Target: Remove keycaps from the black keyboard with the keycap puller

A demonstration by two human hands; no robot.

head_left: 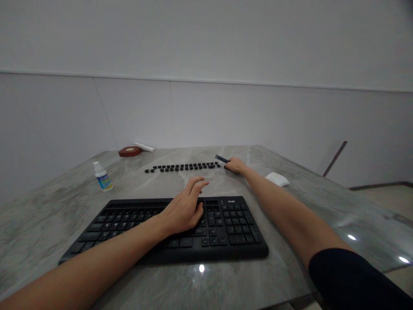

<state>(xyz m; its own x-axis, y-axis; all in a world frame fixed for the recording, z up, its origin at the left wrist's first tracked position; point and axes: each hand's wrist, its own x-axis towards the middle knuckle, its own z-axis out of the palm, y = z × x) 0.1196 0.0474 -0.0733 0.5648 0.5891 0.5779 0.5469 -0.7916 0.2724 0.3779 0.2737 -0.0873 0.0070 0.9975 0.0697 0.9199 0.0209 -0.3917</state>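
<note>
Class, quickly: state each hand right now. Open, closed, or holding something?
Left hand: open, over the keyboard.
Right hand: closed, holding a slim dark tool.

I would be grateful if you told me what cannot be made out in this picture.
All in the head view:
- Keyboard: some keys are hidden by the left hand and left forearm.
- Dark tool: its rear end is covered by the right hand.
- Loose keycaps: markings too small.
- Bottle: label text too small and blurred.
- Dark sleeve: cut off by the frame edge.
</note>
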